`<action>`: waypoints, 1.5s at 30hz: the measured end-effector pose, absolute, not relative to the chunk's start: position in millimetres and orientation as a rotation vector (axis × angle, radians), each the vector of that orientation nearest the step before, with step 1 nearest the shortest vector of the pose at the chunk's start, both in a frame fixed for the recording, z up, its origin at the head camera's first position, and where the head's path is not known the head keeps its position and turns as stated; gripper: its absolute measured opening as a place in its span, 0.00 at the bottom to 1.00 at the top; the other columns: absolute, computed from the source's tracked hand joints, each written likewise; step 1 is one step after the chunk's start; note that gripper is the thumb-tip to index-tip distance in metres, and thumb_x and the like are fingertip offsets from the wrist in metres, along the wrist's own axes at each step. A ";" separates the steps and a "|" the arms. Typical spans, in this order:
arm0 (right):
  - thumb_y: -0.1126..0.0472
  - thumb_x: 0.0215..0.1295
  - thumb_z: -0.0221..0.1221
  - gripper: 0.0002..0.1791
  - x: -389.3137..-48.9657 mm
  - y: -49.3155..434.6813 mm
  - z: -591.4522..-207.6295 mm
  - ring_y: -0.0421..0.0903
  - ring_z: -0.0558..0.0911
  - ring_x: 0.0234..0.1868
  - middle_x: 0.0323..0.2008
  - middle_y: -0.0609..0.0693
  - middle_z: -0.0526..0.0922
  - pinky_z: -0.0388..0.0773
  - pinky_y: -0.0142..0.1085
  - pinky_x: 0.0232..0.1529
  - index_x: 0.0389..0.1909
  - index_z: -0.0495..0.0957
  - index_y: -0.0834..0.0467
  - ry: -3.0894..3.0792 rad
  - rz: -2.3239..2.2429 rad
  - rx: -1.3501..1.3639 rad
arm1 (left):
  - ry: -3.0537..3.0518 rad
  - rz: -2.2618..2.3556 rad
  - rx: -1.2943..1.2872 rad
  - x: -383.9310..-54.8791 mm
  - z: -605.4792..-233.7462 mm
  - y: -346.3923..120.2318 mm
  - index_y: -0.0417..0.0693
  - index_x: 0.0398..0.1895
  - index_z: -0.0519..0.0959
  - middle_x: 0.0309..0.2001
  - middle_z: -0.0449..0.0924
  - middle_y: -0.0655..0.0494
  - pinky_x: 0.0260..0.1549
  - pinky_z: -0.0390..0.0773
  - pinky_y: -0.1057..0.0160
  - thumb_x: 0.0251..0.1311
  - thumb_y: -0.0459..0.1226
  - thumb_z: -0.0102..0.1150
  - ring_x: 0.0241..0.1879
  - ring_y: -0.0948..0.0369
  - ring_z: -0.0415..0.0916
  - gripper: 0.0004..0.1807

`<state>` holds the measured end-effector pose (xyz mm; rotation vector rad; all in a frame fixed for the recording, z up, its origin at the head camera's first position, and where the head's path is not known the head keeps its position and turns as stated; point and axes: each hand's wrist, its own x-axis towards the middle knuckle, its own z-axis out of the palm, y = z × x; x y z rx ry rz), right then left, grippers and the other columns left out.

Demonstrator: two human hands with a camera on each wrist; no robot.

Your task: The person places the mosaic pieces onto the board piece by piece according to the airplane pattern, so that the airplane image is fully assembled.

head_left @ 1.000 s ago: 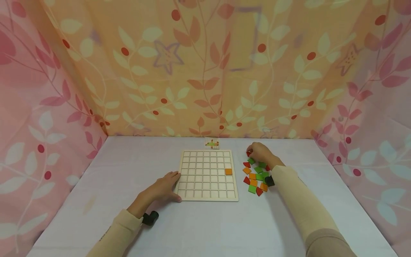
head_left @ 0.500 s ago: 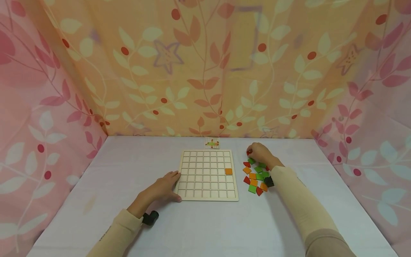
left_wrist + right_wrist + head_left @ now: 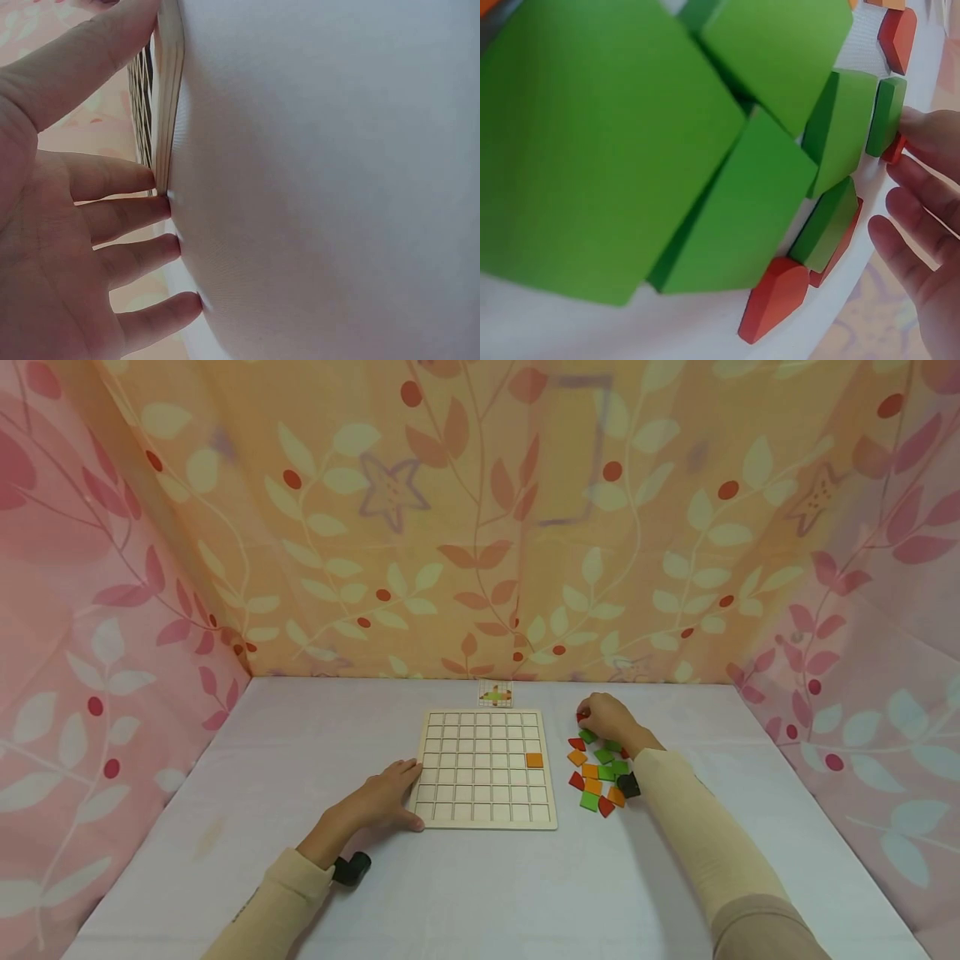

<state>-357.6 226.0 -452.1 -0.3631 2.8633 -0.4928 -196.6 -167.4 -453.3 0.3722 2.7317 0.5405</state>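
Observation:
A wooden grid board [image 3: 482, 786] lies on the table, with one orange square tile [image 3: 534, 761] set in a cell near its right side. My left hand [image 3: 375, 795] rests at the board's left edge, thumb and fingers spread; in the left wrist view the fingers [image 3: 124, 217] extend nearly straight beside the board's side. At the far end of the loose tiles, my right hand [image 3: 611, 718] pinches a red tile [image 3: 581, 716] between thumb and forefinger. The right wrist view shows this red tile [image 3: 895, 148] mostly hidden behind a green tile [image 3: 886, 118].
Several green, orange and red tiles [image 3: 590, 772] lie scattered right of the board, some beneath the right wrist. A small patterned card [image 3: 496, 695] lies behind the board. Patterned curtains [image 3: 480, 527] stand at the back and both sides of the white table [image 3: 487, 893].

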 end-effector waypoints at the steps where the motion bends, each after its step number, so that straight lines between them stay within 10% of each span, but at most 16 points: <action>1: 0.61 0.66 0.59 0.16 -357.9 226.7 -452.9 0.53 0.76 0.44 0.49 0.60 0.81 0.74 0.50 0.61 0.51 0.81 0.64 2.869 -0.501 -0.366 | 2.731 0.542 0.369 -196.8 -454.1 -167.3 0.35 0.73 0.58 0.74 0.56 0.38 0.67 0.58 0.34 0.45 0.47 0.76 0.75 0.40 0.49 0.54; 26: 0.60 0.63 0.62 0.16 -338.2 223.6 -448.1 0.50 0.76 0.39 0.41 0.58 0.81 0.77 0.38 0.39 0.50 0.83 0.62 2.887 -0.789 -0.440 | 2.713 0.603 0.359 -201.1 -457.7 -175.1 0.37 0.73 0.58 0.75 0.55 0.40 0.69 0.55 0.36 0.44 0.46 0.77 0.75 0.42 0.49 0.55; 45: 0.60 0.62 0.62 0.15 -321.0 205.9 -450.4 0.50 0.75 0.41 0.40 0.55 0.82 0.77 0.40 0.44 0.48 0.84 0.61 2.902 -0.844 -0.516 | 2.715 0.547 0.371 -201.7 -456.1 -172.5 0.37 0.73 0.58 0.75 0.56 0.40 0.69 0.56 0.36 0.44 0.45 0.76 0.75 0.41 0.49 0.54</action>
